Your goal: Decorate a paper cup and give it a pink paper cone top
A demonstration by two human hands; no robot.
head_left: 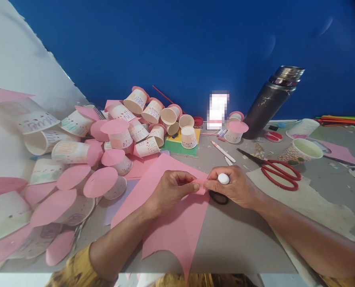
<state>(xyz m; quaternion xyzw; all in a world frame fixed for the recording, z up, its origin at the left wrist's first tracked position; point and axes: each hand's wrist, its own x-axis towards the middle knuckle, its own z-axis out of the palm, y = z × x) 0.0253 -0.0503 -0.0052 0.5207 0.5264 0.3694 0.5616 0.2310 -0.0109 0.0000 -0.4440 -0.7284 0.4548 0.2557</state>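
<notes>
My left hand (pixel 175 187) pinches a small piece of pink paper (pixel 201 185) between thumb and fingers. On the piece's other edge, the fingertips of my right hand (pixel 237 185) are closed too. A white round-ended object (pixel 223 178), perhaps a marker or glue stick, is tucked in my right hand; its rest is hidden. Beneath both hands lies a large pink sheet (pixel 171 227) with curved cut-outs along its lower edge. A black loop (pixel 219 198), like a scissor handle, shows partly under my right hand.
Several decorated paper cups (pixel 120 137) with pink paper tops crowd the left. To the right are red-handled scissors (pixel 280 174), a patterned cup (pixel 301 151) and a whitish torn sheet (pixel 323 207). A dark flask (pixel 268 105) leans against the blue wall (pixel 177 48); a lit phone (pixel 218 109) stands there too.
</notes>
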